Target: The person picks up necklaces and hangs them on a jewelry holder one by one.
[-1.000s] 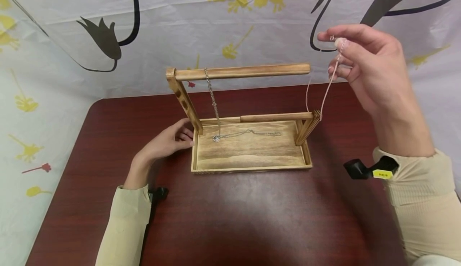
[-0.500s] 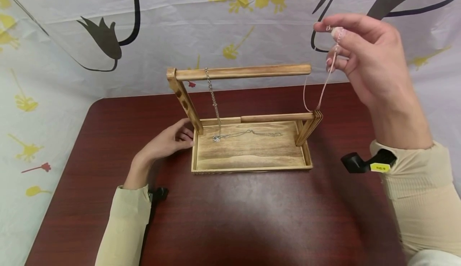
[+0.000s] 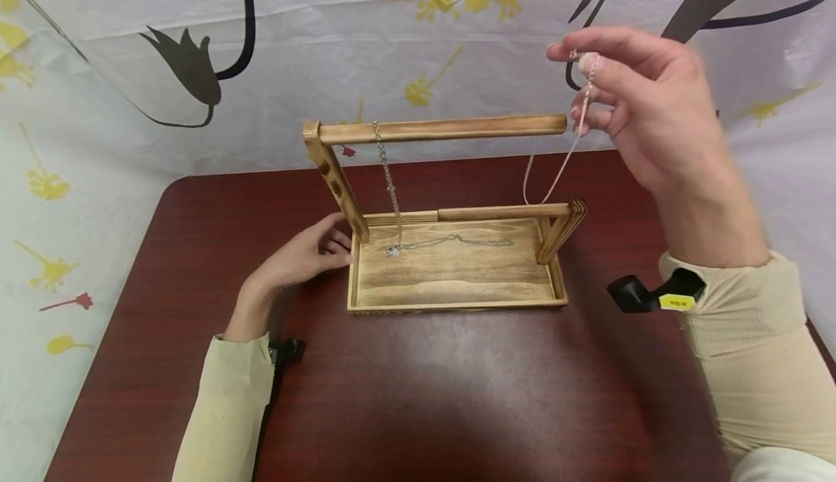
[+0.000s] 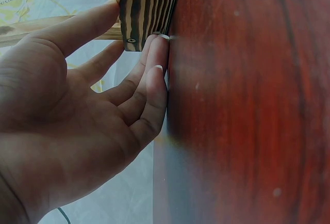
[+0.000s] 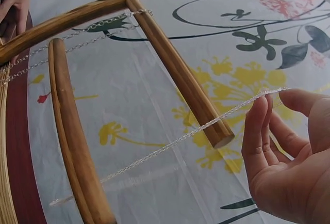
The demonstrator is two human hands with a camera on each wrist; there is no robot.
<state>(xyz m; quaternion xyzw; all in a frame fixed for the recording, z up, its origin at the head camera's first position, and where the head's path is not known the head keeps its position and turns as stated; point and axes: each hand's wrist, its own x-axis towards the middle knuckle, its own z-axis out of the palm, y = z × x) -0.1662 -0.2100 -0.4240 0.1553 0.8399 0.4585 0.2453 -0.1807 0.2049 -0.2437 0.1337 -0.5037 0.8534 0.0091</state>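
Note:
My right hand (image 3: 666, 112) is raised at the right, pinching a thin pale chain necklace (image 3: 565, 163) near its clasp between thumb and index finger. The necklace hangs in a loop by the free end of the wooden stand's upper bar (image 3: 457, 131); in the right wrist view its chain (image 5: 170, 144) crosses that bar near the tip. Over the bar's left part hangs a silver necklace (image 3: 390, 181), its flower-like pendant (image 3: 393, 250) in the tray. My left hand (image 3: 300, 253) touches the tray's left end, fingers loosely bent against the wooden end (image 4: 147, 12).
The stand's tray (image 3: 457, 308) sits on a dark red table (image 3: 457, 395). A lower wooden bar (image 3: 503, 213) runs behind the tray to a short right post (image 3: 558, 235). A patterned cloth (image 3: 274, 3) hangs close behind.
My right hand has moved left and slightly upward, carrying the pale necklace. Its loop has shifted from the right post toward the upper bar's free end. My left hand stays in place.

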